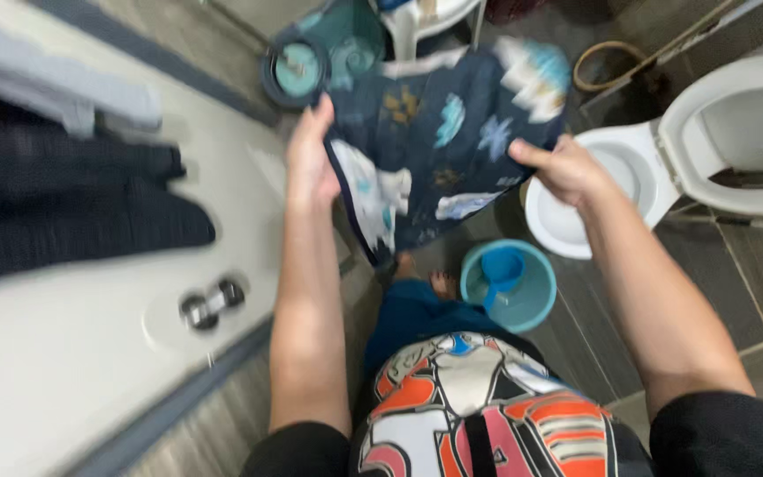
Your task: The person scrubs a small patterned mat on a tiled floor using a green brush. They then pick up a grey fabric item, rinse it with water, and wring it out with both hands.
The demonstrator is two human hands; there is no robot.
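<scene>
— Washer lid (90, 291), white and broad, fills the left; dark clothes (64, 203) lie across it. What's in hand?

— Both hands are closed on a dark blue patterned cloth (439, 132), stretched in the air between them. Left hand (309, 163) pinches one edge, right hand (567, 172) grips the other. It looks like spreading or shaking out; the grip must stay firm.

— Anything near?

— A white toilet (664, 168) sits just right, and a teal basin (532, 300) with a blue dipper (501, 269) stands on the tiled floor (752, 283) below, by the bare feet (426, 278). Room is tight.
</scene>
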